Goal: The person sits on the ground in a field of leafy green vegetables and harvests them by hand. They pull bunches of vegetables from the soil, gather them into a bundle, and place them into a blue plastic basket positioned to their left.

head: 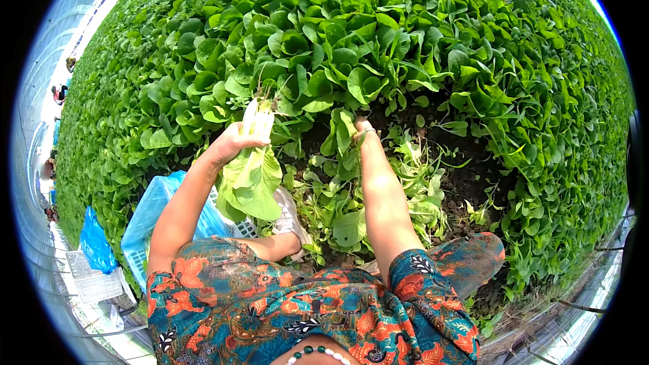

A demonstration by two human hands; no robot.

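Observation:
My left hand (237, 143) grips a bunch of pale-stemmed leafy greens (257, 175). The bunch is upside down, with soil-flecked roots at the top and broad leaves hanging below. My right hand (363, 128) reaches down to the edge of the standing leafy plants (350, 56), close to the dark soil. Leaves stand right beside it, and its fingers are mostly hidden, so I cannot tell whether they hold a stem. Loose, wilting leaves (423, 200) lie on the ground around my right forearm.
Beside my left leg stands a plastic crate (136, 261) lined with blue film. Farther left are a blue plastic bag (96, 243) and white crates (99, 286). Dense greens surround the bare soil (464, 182). People are far off at the left, near the greenhouse wall (38, 86).

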